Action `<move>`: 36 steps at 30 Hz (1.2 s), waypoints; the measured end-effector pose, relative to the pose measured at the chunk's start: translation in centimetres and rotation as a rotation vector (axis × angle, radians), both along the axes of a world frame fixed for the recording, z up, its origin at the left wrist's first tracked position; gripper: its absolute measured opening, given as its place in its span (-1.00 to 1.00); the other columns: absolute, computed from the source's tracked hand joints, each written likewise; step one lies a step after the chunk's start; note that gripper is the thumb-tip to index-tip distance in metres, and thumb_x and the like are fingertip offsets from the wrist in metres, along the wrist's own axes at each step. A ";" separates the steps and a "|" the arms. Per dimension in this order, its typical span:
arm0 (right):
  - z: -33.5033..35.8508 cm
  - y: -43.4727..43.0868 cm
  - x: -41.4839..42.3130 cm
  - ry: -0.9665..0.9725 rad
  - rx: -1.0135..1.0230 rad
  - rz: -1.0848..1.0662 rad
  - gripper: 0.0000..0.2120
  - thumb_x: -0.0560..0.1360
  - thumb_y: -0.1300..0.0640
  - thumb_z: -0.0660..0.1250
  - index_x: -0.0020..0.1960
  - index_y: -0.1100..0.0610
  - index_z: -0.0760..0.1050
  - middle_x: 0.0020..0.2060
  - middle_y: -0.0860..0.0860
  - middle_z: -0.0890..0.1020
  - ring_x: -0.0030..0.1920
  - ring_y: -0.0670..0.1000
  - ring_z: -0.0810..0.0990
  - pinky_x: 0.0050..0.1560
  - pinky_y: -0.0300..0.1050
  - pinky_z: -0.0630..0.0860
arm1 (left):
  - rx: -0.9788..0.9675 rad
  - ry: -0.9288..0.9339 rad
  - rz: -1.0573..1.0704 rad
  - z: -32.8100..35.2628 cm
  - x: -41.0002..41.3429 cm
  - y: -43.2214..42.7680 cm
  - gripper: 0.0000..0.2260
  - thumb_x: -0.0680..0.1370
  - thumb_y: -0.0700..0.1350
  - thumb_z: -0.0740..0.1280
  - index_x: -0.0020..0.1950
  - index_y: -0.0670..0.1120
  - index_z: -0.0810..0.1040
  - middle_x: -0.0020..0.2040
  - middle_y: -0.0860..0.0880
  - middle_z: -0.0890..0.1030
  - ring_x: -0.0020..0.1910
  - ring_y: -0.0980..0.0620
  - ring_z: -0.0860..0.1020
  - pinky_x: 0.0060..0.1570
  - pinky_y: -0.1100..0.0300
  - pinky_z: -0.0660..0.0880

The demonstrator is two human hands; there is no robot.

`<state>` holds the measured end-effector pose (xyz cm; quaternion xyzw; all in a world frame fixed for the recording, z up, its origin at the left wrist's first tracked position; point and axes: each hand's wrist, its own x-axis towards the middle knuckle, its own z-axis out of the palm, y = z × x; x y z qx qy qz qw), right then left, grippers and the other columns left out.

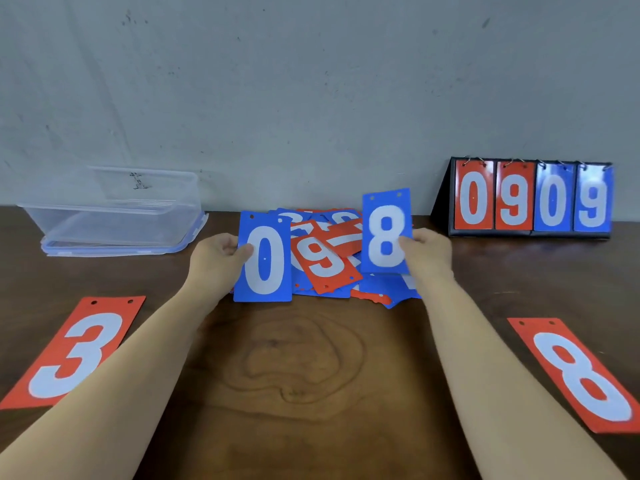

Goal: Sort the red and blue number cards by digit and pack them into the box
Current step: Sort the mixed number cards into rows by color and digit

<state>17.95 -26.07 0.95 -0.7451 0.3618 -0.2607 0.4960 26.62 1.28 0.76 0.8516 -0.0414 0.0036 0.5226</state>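
My left hand pinches a blue 0 card by its left edge, held upright over the table. My right hand pinches a blue 8 card by its right edge, raised a little higher. Between and behind them lies a loose pile of red and blue cards, with a red 9 on top. A red 3 card lies flat at the near left. At the near right a red 8 card lies flat. The clear plastic box stands at the far left.
A black flip scoreboard showing 0 9 0 9 stands at the far right against the grey wall. The box rests on its clear lid with blue clips. The brown wooden table runs to the wall.
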 end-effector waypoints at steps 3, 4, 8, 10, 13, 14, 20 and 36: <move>2.2 -1.3 -2.5 -0.197 0.242 -0.009 -0.89 0.54 0.20 0.35 -0.16 0.14 0.49 -0.06 0.06 0.62 -0.05 0.03 0.61 0.03 0.06 0.58 | -0.043 0.002 0.005 0.3 -0.5 -0.8 -0.85 0.59 0.00 0.35 -0.02 -0.08 0.54 0.02 -0.07 0.65 0.03 -0.08 0.64 0.00 -0.07 0.61; 2.8 -1.5 -3.1 -0.225 0.276 -0.017 -0.93 0.53 0.21 0.37 -0.11 0.15 0.50 -0.03 0.08 0.63 0.00 0.07 0.62 0.03 0.06 0.58 | -0.056 -0.004 0.002 0.3 -0.7 -1.1 -0.87 0.59 -0.01 0.35 -0.06 -0.06 0.53 0.00 -0.06 0.65 0.02 -0.09 0.64 0.01 -0.07 0.61; 3.6 -1.7 -4.9 -0.257 0.325 -0.016 -0.90 0.53 0.18 0.38 0.01 0.15 0.50 -0.06 0.01 0.61 -0.12 -0.06 0.58 -0.27 -0.17 0.49 | -0.083 -0.018 -0.035 0.4 -2.0 -2.3 -0.86 0.60 -0.03 0.33 -0.12 -0.04 0.52 -0.04 -0.03 0.65 -0.04 -0.02 0.63 -0.03 -0.02 0.62; 3.5 -1.5 -5.9 -0.252 0.343 -0.013 -0.90 0.54 0.17 0.37 0.02 0.15 0.50 -0.10 -0.02 0.59 -0.18 -0.11 0.56 -0.35 -0.22 0.42 | -0.079 -0.022 -0.057 0.4 -2.6 -2.7 -0.87 0.60 -0.03 0.33 -0.09 -0.06 0.54 -0.02 -0.04 0.66 -0.03 -0.02 0.64 -0.01 -0.03 0.62; 3.4 -1.0 -7.6 -0.236 0.351 -0.048 -0.89 0.53 0.15 0.38 0.02 0.12 0.49 -0.06 -0.01 0.58 -0.08 -0.04 0.55 -0.36 -0.23 0.40 | -0.120 -0.004 -0.080 0.4 -2.9 -3.2 -0.84 0.59 -0.03 0.35 -0.04 -0.12 0.57 -0.03 -0.05 0.67 -0.03 -0.04 0.65 0.00 -0.08 0.62; 3.2 -0.8 -8.1 -0.236 0.355 -0.058 -0.89 0.53 0.16 0.38 0.01 0.12 0.49 -0.05 0.00 0.58 -0.07 -0.04 0.56 -0.35 -0.23 0.43 | -0.139 0.001 -0.092 0.5 -3.1 -3.5 -0.82 0.59 -0.04 0.35 -0.01 -0.15 0.58 -0.03 -0.05 0.67 -0.05 -0.04 0.65 -0.03 -0.07 0.63; 2.2 1.1 -12.1 -0.212 0.338 -0.050 -0.92 0.52 0.20 0.39 -0.11 0.12 0.49 -0.19 -0.03 0.60 -0.22 -0.14 0.58 -0.40 -0.34 0.47 | -0.145 0.009 -0.199 0.8 -5.8 -7.1 -0.72 0.58 -0.05 0.36 0.09 -0.27 0.57 0.03 -0.17 0.67 0.01 -0.13 0.64 0.06 -0.12 0.60; 1.8 0.3 -22.7 -0.166 0.246 0.056 -0.95 0.51 0.23 0.40 -0.05 0.11 0.59 -0.07 0.03 0.69 -0.05 0.00 0.67 -0.19 -0.23 0.59 | -0.074 0.006 -0.224 1.0 -15.5 -10.9 -0.79 0.60 -0.01 0.32 0.03 -0.15 0.56 -0.01 -0.03 0.61 0.02 -0.03 0.61 -0.19 0.17 0.56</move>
